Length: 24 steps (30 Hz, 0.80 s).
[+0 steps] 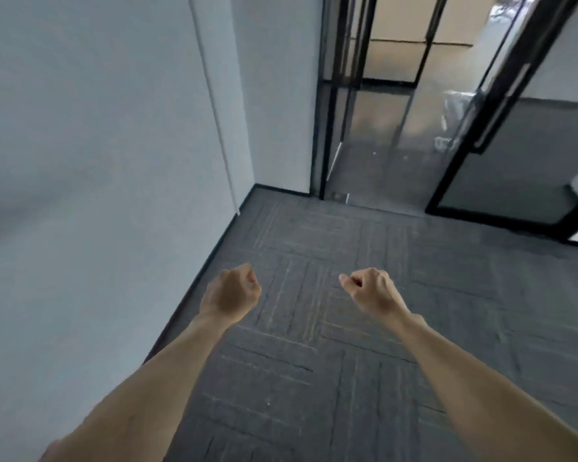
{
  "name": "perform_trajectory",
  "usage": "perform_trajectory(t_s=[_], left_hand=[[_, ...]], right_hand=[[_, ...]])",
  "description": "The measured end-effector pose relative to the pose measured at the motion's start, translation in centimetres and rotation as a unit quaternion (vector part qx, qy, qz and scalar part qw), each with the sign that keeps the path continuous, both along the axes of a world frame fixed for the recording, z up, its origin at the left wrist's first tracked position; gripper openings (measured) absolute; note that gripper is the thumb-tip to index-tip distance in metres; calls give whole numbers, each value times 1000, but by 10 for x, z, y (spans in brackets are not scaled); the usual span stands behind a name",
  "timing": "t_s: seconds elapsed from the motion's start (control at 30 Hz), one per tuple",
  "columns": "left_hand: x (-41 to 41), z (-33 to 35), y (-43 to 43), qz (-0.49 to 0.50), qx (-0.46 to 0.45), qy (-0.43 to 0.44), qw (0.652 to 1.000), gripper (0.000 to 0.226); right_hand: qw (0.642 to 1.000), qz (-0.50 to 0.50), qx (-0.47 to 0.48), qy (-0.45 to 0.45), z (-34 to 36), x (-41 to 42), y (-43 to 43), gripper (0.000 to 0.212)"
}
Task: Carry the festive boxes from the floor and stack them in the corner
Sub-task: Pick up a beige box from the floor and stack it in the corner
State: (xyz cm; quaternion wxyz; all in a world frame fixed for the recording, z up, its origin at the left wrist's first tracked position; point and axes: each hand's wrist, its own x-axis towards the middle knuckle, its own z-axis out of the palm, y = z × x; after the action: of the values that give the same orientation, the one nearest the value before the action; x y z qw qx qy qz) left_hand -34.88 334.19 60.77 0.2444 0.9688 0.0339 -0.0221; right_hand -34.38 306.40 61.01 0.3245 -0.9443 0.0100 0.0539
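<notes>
No festive box shows in the head view. Both my arms reach forward over the grey carpet. My left hand (232, 293) hangs near the left wall with its fingers curled under and nothing in it. My right hand (369, 288) is level with it, about a hand's width to the right, fingers curled too and holding nothing. The corner (255, 185) where the two white walls meet the carpet lies ahead and slightly left of my hands.
A white wall (97, 195) runs along the left with a black skirting strip. Ahead to the right stand black-framed glass doors (374, 135), one leaf (501, 128) swung open. Grey carpet tiles (347, 361) cover the floor.
</notes>
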Motion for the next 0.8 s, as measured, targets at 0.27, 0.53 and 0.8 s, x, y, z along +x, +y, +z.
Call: perform_trajectory(t_s=[0.27,0.53,0.8], left_hand=[[74,51,-288,-199,2,-44,979,6],[139,63,-533,-352,-46,-60,933,13],[235,65,-775,-477,-72,-75,873,20]], right_hand=[[981,-186,26,-47,52,-28,-271,59],[939,-337,9,-62,48,-41,-477,54],[883,-467,-33,-46,45,-12,-669,50]])
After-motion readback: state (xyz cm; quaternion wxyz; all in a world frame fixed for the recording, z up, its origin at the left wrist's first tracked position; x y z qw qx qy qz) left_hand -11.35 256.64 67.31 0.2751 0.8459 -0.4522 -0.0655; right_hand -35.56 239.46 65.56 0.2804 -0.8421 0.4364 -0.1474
